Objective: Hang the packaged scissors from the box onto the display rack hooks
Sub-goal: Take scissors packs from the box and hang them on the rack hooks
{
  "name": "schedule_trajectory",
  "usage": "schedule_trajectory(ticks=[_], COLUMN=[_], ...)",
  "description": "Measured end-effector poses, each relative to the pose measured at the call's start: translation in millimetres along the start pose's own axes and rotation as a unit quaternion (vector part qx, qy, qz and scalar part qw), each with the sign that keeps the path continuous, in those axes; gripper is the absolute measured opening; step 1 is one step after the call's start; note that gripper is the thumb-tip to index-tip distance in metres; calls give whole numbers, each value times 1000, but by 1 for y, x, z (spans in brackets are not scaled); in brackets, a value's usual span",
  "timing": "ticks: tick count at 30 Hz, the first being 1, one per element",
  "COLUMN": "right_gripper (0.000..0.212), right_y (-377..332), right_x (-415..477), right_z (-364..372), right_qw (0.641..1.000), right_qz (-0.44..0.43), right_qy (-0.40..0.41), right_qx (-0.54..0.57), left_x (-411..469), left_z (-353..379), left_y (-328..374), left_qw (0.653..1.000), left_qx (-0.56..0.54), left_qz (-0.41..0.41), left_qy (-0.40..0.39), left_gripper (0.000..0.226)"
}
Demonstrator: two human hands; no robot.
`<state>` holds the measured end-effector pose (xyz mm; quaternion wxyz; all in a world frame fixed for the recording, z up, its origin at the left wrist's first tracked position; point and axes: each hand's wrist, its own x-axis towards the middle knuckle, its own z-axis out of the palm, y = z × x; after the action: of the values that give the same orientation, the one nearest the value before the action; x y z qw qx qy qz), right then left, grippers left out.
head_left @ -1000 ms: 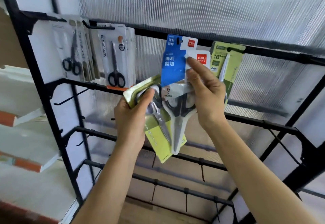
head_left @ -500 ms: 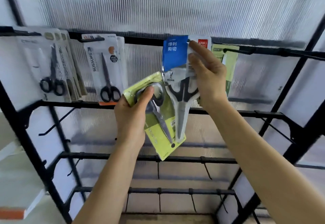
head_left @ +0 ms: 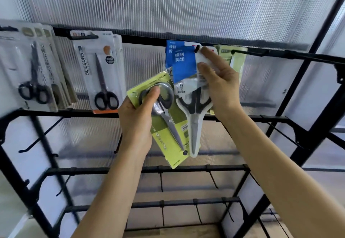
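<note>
step: threading blue pack (head_left: 183,64) onto top hook (head_left: 197,48) of rack (head_left: 298,56) | right hand (head_left: 222,86): pinches the pack's top, hole at hook tip | left hand (head_left: 138,118): grips tilted green pack (head_left: 168,125), unhung | next: probably push blue pack back, release

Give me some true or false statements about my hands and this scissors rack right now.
1. The left hand grips a green-carded scissors pack. True.
2. The right hand holds the blue-and-white scissors pack at the lowest rail. False: it holds it up at the black metal top rail.
3. White-carded packs of black-handled scissors hang left of both hands. True.
4. The lower black hooks are full of packs. False: those in view carry none.
</note>
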<state>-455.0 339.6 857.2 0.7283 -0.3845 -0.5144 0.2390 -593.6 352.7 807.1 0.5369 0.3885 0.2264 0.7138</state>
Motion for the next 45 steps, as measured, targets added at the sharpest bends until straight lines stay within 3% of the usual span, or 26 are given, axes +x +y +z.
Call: schedule_trajectory(ticks=[6,11,14,16,19,21,23,25,28,31,33,36,39,42,45], right_gripper=[31,46,61,59,42,33,38,38,18,8,13,15,17,12,7], right_y=[18,41,49,49,47,41,33,28,28,36,44,54,61,57,48], right_x=[29,62,60,46,14,-8,-31,-46,-53,-53,-55,-67,-78,-77,-65], right_z=[6,13,18,24,29,32,35,37,37,29,22,20,22,20,6], right_qw=[999,981,922,889,918,953,935,894,866,896,927,922,921,940,950], right_qz=[22,65,73,119,94,99,190,226,183,221,282,342,323,278,249], right_qy=[2,-42,-73,-46,-10,-114,-255,-345,-394,-330,-235,-110,-74,-32,61], right_qx=[-34,-177,-373,-439,-386,-263,-159,-176,-249,-200,-81,143,204,195,177], left_x=[7,5,2,-1,-5,-8,-10,-12,-17,-15,-10,-8,-12,-25,-45], left_z=[-7,-19,-28,-32,-37,-38,-41,-46,-56,-67,-73,-69,-52,-33,-12], left_y=[-4,3,10,14,19,21,23,23,19,19,22,20,8,-12,-35], left_qw=[999,995,994,994,994,991,986,979,966,949,932,898,883,903,943], left_qx=[22,45,44,36,8,-21,-59,-92,-113,-152,-205,-264,-304,-253,-126], left_qz=[1,27,22,16,-14,-42,-62,-64,-39,-31,-32,-64,-88,-150,-227], left_qy=[38,88,96,100,112,122,140,170,231,274,299,346,348,314,209], left_gripper=[15,16,14,12,6,12,14,9,7,15,20,37,37,32,15])
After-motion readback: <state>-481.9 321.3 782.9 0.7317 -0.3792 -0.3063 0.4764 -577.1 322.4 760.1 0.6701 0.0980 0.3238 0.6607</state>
